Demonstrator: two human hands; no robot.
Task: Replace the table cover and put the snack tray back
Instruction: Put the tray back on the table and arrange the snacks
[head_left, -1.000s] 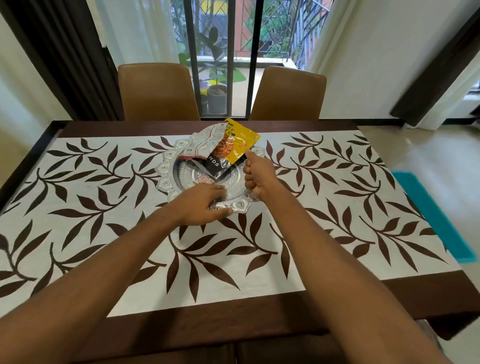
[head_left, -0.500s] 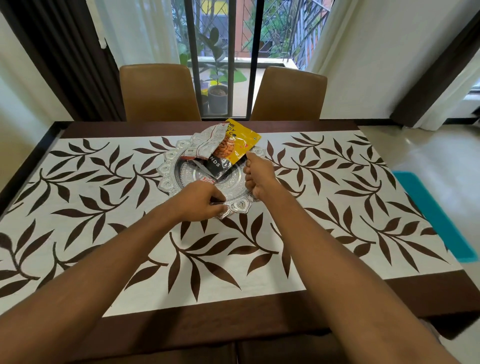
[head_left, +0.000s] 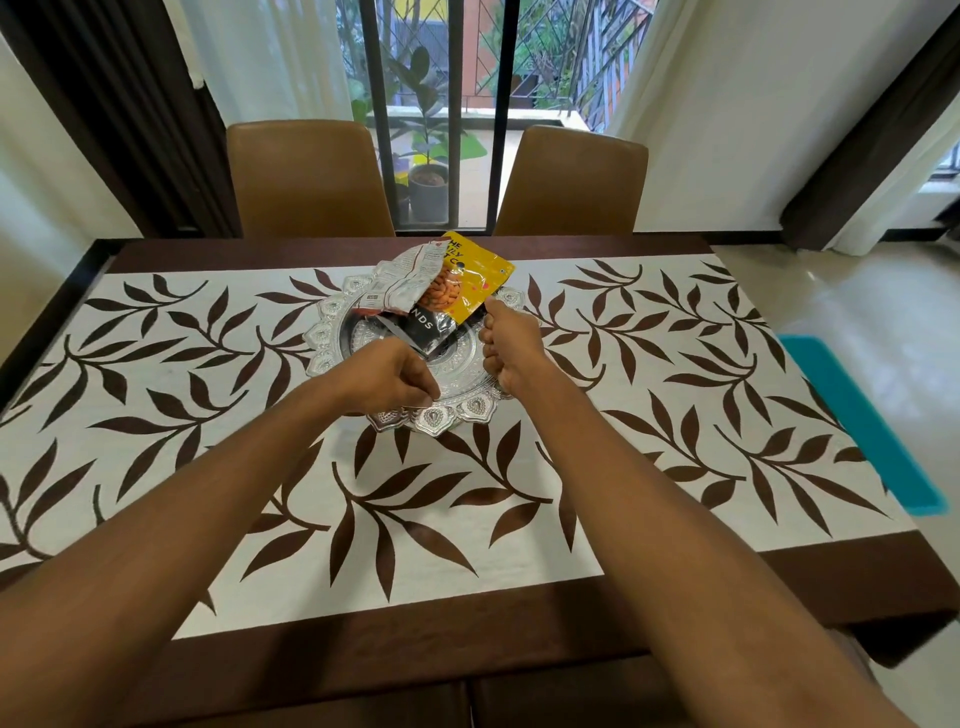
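Note:
A round silver snack tray with an embossed rim sits on the white table cover printed with brown leaves. In the tray lie a yellow almond packet, a white packet and a black packet. My left hand grips the tray's near rim, fingers curled over the edge. My right hand grips the tray's right rim, thumb up beside the yellow packet. The tray's middle is partly hidden by both hands.
The cover lies on a dark wooden table. Two brown chairs stand at the far side before a barred window. A teal mat lies on the floor to the right.
Both hands and the tray have shifted slightly away from me and to the left on the cover; the grip on the rim is unchanged.

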